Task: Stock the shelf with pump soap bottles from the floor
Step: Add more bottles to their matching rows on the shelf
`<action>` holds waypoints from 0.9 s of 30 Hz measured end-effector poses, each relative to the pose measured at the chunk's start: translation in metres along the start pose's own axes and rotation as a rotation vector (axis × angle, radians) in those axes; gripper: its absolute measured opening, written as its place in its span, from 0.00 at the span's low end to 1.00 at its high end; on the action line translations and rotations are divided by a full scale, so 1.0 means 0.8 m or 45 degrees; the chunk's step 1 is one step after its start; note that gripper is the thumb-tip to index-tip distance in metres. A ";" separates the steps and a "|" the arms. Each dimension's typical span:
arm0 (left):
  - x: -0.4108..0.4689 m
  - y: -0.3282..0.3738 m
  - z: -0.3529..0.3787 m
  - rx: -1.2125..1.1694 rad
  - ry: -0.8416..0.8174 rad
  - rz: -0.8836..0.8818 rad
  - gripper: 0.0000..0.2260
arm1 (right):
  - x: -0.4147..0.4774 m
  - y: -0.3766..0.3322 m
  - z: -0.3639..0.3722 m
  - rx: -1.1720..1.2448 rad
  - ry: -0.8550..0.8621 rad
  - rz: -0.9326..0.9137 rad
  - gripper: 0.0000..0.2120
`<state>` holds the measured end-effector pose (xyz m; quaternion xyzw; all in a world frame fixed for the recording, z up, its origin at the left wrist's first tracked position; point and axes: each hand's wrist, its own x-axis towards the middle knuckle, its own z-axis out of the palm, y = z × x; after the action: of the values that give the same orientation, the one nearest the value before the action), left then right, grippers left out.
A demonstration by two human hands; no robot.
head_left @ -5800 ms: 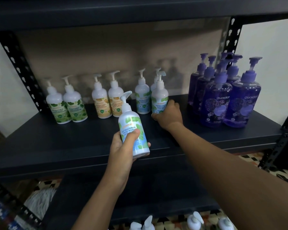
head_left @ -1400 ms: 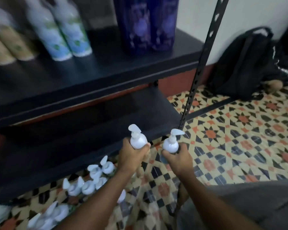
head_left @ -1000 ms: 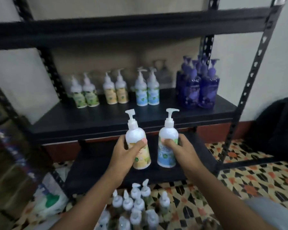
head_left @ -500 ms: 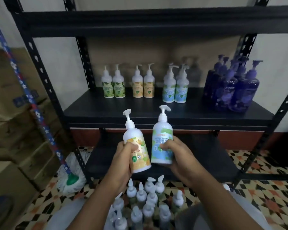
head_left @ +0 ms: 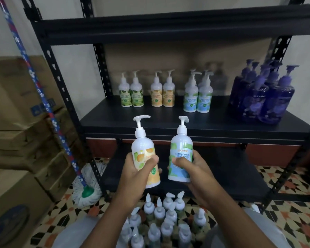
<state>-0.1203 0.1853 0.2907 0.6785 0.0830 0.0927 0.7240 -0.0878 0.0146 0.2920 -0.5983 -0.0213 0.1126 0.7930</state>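
Closest, many white pump bottles (head_left: 161, 219) stand on the floor. Above them the left grip (head_left: 136, 170) is curled round a yellow bottle (head_left: 143, 149). The right grip (head_left: 193, 169) is curled round a blue bottle (head_left: 182, 149). Both bottles stand tall, pumps up, spouts pointing right. Behind them is the shelf (head_left: 222, 120) with more bottles (head_left: 168, 93). A mop (head_left: 87, 191) leans at its left.

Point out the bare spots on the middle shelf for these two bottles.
Front strip of the shelf, before all rows, is bare. So is the gap between the blue bottles and the purple bottles. The green pair and orange pair stand close; purple is tightly clustered.
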 end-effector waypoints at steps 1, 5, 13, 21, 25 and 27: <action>-0.002 0.000 0.000 0.015 0.002 0.006 0.16 | 0.000 0.000 0.001 -0.031 0.004 -0.007 0.25; -0.002 -0.005 -0.001 0.164 -0.036 0.011 0.18 | -0.003 0.000 0.002 -0.112 0.001 -0.026 0.21; 0.012 0.006 0.006 -0.300 -0.184 -0.100 0.27 | 0.005 -0.008 -0.004 -0.154 0.029 -0.099 0.24; 0.083 0.056 0.048 -0.473 -0.255 0.034 0.23 | 0.054 -0.067 -0.010 -0.270 0.101 -0.280 0.25; 0.131 0.062 0.069 -0.484 -0.217 0.074 0.20 | 0.105 -0.105 -0.025 -0.390 0.181 -0.417 0.19; 0.146 0.054 0.073 -0.480 -0.192 0.062 0.20 | 0.131 -0.116 -0.037 -0.441 0.188 -0.454 0.17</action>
<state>0.0061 0.1604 0.3380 0.5379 -0.0067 0.0731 0.8398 0.0337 -0.0161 0.3616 -0.7187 -0.0873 -0.0783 0.6854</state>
